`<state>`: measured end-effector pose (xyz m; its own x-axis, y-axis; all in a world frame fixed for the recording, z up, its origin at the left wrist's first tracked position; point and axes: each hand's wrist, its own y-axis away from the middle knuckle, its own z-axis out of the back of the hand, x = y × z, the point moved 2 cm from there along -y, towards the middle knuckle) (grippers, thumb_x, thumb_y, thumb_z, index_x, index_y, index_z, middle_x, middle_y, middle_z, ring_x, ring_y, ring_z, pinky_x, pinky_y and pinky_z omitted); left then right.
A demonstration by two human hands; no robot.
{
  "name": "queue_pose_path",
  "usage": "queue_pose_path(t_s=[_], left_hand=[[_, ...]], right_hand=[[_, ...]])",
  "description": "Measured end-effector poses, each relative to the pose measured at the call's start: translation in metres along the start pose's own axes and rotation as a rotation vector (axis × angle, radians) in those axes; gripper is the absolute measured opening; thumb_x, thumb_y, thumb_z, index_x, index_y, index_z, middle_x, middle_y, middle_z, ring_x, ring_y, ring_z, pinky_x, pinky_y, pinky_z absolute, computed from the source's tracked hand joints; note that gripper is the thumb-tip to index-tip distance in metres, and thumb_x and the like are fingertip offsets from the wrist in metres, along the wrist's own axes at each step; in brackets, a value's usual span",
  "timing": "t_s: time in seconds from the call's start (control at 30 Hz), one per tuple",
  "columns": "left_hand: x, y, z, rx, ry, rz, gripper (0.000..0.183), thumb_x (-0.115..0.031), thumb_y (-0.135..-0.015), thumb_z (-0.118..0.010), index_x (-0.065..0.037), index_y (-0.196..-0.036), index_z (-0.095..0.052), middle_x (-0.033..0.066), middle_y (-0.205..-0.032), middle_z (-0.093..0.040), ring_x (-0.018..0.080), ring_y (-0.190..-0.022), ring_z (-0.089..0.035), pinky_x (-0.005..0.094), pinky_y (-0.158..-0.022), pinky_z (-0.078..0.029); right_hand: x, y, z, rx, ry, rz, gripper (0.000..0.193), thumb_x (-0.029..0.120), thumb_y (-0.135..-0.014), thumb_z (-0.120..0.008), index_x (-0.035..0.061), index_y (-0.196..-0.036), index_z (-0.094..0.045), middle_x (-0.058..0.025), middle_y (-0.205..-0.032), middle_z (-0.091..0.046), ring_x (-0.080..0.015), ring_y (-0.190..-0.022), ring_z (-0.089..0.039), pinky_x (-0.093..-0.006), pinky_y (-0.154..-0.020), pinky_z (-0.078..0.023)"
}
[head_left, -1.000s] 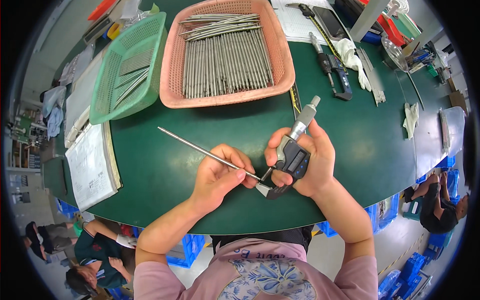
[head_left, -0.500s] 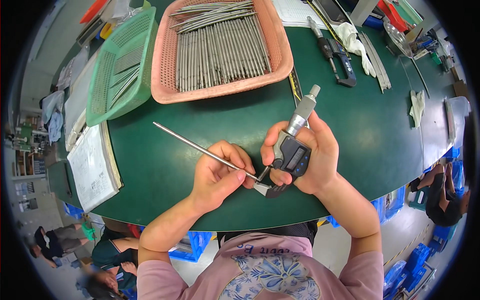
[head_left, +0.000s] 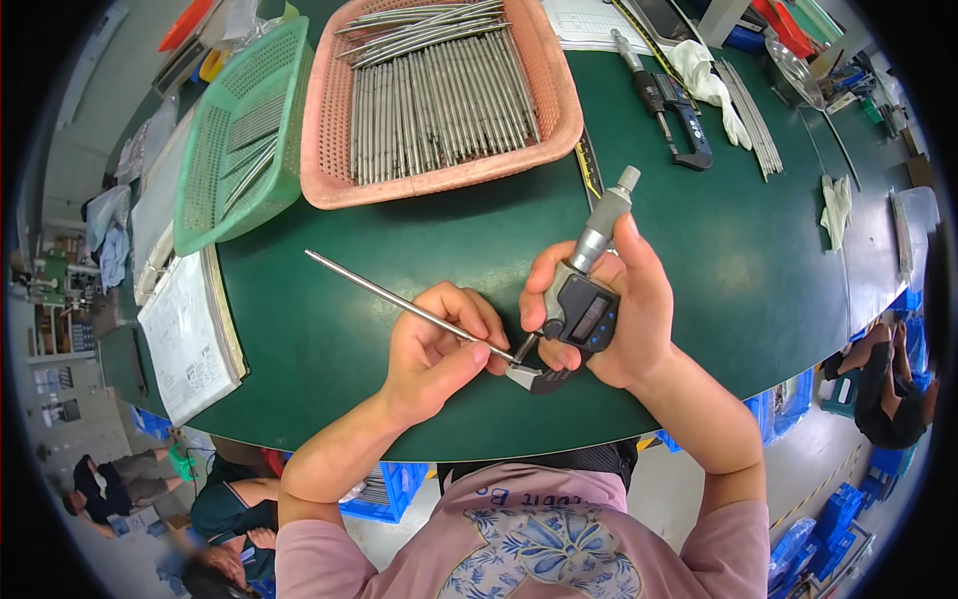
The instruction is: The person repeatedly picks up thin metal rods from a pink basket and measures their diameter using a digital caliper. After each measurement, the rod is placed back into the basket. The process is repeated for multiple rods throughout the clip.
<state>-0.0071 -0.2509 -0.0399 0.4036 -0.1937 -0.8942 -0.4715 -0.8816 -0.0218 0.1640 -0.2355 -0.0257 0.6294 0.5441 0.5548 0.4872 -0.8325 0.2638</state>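
Right now I am holding a thin steel rod (head_left: 399, 301) pinched in my left hand (head_left: 439, 344), its near tip sitting between the anvil and spindle of the digital micrometer (head_left: 581, 299) that my right hand (head_left: 614, 319) is gripping, thumb and fingers wrapped round the frame and barrel. So one rod is being gauged; whether the spindle is already closed on it I cannot tell. Beyond my hands, the pink basket (head_left: 559, 120) is holding a full layer of rods, while the green basket (head_left: 215, 215) up and to the left of my left hand is holding only a few. Compared with a second ago, both grips are staying the same and the rod is keeping its slant; only my view is shifting slightly.
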Motion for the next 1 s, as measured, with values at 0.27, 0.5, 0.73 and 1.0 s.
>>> queue_pose_path(t_s=[0.27,0.5,0.73,1.0], left_hand=[[-0.004,-0.002,-0.004,-0.056,-0.019,0.059,0.015,-0.001,-0.079,-0.057,-0.002,-0.085,-0.044,0.0107,-0.083,-0.054,0.0128,-0.07,-0.055,0.0242,-0.061,-0.047],[-0.004,-0.002,-0.003,-0.064,-0.068,0.097,0.019,0.0,-0.078,-0.061,-0.002,-0.085,-0.044,0.0083,-0.08,-0.055,0.012,-0.07,-0.056,0.0229,-0.061,-0.046],[-0.008,-0.003,-0.001,-0.021,0.007,0.109,0.02,0.0,-0.077,-0.061,-0.003,-0.086,-0.043,0.0095,-0.08,-0.055,0.0133,-0.071,-0.056,0.0242,-0.064,-0.047],[-0.008,-0.003,-0.001,0.08,0.031,0.077,0.021,0.006,-0.076,-0.057,-0.003,-0.087,-0.041,0.013,-0.089,-0.054,0.0144,-0.079,-0.055,0.0262,-0.07,-0.047]], right_hand=[[0.003,0.001,-0.002,-0.022,0.037,0.005,0.071,0.067,-0.08,-0.028,0.0008,-0.084,-0.055,-0.0109,-0.069,-0.059,-0.0158,-0.041,-0.049,-0.0235,-0.041,-0.041],[0.002,0.003,-0.001,0.001,0.037,0.005,0.072,0.064,-0.082,-0.022,0.0002,-0.087,-0.054,-0.0104,-0.07,-0.058,-0.0159,-0.041,-0.048,-0.025,-0.043,-0.041],[0.005,0.001,-0.001,-0.034,-0.021,-0.077,0.074,0.059,-0.085,-0.012,-0.0024,-0.093,-0.053,-0.0114,-0.07,-0.058,-0.0176,-0.042,-0.048,-0.0265,-0.043,-0.041],[0.004,0.001,-0.001,-0.022,-0.088,-0.095,0.074,0.06,-0.083,-0.018,-0.0043,-0.093,-0.053,-0.013,-0.071,-0.058,-0.0183,-0.042,-0.049,-0.0265,-0.043,-0.042]])
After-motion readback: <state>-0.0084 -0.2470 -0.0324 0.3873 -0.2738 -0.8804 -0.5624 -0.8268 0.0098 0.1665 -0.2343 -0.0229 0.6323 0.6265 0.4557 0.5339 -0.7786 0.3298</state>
